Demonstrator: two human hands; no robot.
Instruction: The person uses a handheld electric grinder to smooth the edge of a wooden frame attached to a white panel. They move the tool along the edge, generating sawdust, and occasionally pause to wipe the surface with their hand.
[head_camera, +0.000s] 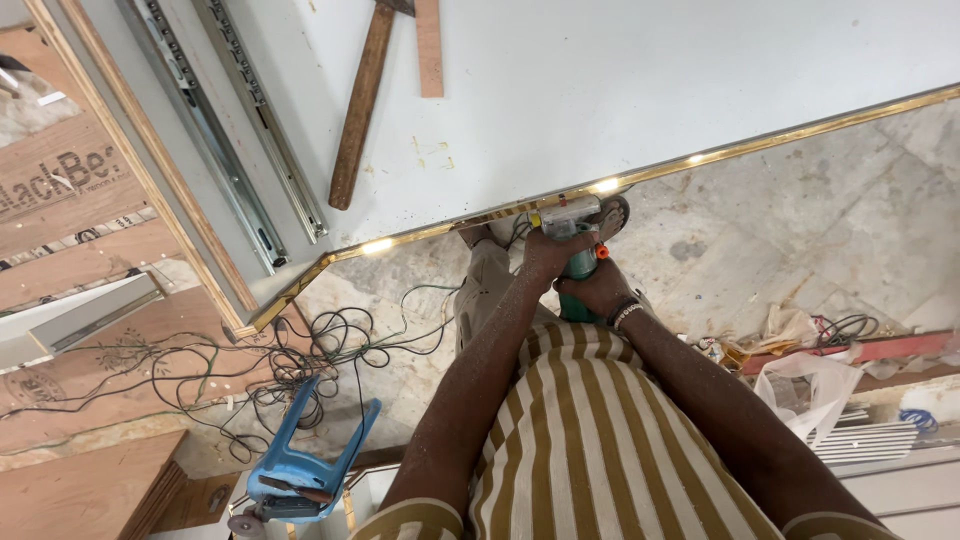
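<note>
Gripping the grinder (575, 240) with both hands, left hand (548, 252) up front, right hand (597, 290) clenched round the body. It sits against the gold trim (480, 218) on the white panel (600, 90). Looks hefty and rigid; the body is the safe hold.

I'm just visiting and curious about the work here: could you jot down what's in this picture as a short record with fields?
Tool: green handheld power tool, held against the gold edge strip of the white panel
Left hand: grips the tool's upper part
Right hand: grips the tool's green body, bracelet at the wrist
On the panel: wooden-handled hammer, metal drawer slides
Floor: marble tiles, tangled cables, blue plastic stool, plywood sheets
Clothing: striped shirt
</note>
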